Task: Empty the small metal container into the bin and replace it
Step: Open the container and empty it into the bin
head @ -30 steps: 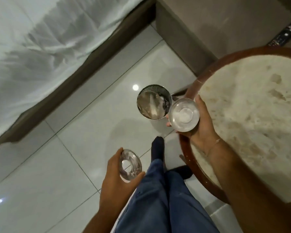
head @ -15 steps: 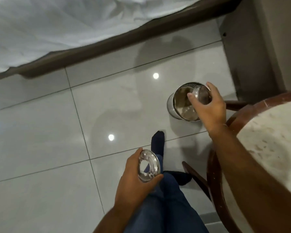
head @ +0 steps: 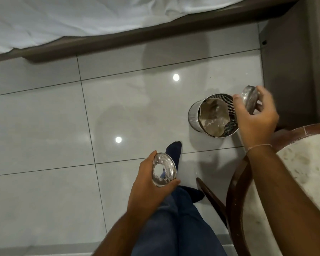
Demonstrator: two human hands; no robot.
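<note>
My right hand (head: 255, 117) grips the small metal container (head: 249, 99), tipped on its side just right of the bin's rim. The bin (head: 193, 115) is a perforated steel cylinder on the floor, with pale crumpled waste inside. My left hand (head: 148, 180) holds a shiny metal lid with a hole in its middle (head: 163, 169), low over my leg and well to the left of the bin.
A round marble-topped table with a dark wood rim (head: 235, 191) fills the lower right. A bed with white sheets and a brown base (head: 118, 37) runs along the top. A grey cabinet (head: 284, 71) stands behind the bin. Glossy tiled floor lies between.
My right hand has swung the container from over the table to over the bin, tipped it, and now draws it back to the right of the rim. The left hand keeps the lid.
</note>
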